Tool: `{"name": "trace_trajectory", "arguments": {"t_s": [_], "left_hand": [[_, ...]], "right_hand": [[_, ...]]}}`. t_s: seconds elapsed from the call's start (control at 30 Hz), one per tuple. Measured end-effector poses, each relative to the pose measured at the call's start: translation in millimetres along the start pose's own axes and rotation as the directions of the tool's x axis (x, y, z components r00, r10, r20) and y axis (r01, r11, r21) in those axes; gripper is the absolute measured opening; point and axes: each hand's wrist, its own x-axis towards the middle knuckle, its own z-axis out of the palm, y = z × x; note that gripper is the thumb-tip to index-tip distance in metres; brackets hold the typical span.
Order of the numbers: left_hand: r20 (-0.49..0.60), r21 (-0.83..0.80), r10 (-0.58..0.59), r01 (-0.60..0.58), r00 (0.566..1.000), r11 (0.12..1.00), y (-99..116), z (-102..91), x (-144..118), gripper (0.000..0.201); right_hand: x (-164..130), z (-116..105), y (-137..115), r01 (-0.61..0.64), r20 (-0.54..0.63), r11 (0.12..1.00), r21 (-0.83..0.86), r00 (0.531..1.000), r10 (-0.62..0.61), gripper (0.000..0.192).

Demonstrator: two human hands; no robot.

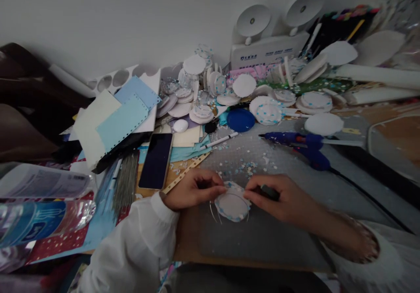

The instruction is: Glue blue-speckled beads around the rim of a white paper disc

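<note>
A round white disc (pixel 233 207) with small blue and white pieces around its rim lies between my hands, over the grey cutting mat (pixel 256 240). Thin wire-like strands stick out from its lower left and right edges. My left hand (pixel 198 190) is closed, thumb and finger pinching the disc's upper left edge. At the upper right edge, my right hand (pixel 278 199) has its fingertips pressed together. A dark green stick-like tool (pixel 270 192) is tucked in that hand; its tip is hidden. Loose blue and white bits (pixel 249 167) are scattered just beyond the disc.
A blue glue gun (pixel 295 142) and its cord lie at right. A phone (pixel 156 160), a bundle of thin wires (pixel 126 185) and a plastic bottle (pixel 42 220) are at left. White discs (pixel 269 110), a blue lid (pixel 241 120) and paper sheets (pixel 123 118) crowd the back.
</note>
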Motion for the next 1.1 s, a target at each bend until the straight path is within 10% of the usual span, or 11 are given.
{"name": "trace_trajectory", "arguments": {"t_s": [0.27, 0.53, 1.1], "left_hand": [[0.051, 0.539, 0.172, -0.172, 0.984, 0.824, 0, 0.8, -3, 0.018], [0.203, 0.774, 0.512, -0.457, 0.835, 0.438, -6, -3.8, -1, 0.02], [0.0, 0.804, 0.427, -0.254, 0.904, 0.538, -15, 10.3, -1, 0.035]], "right_hand": [[-2, 5, 2, 0.034, -0.028, 0.998, -0.054, 0.999, -0.036, 0.014], [-3, 10, 8, 0.16, 0.026, 0.968, -0.192, 0.987, -0.158, 0.011], [-2, 18, 11, 0.038, 0.03, 0.995, -0.087, 0.999, -0.036, 0.012]]}}
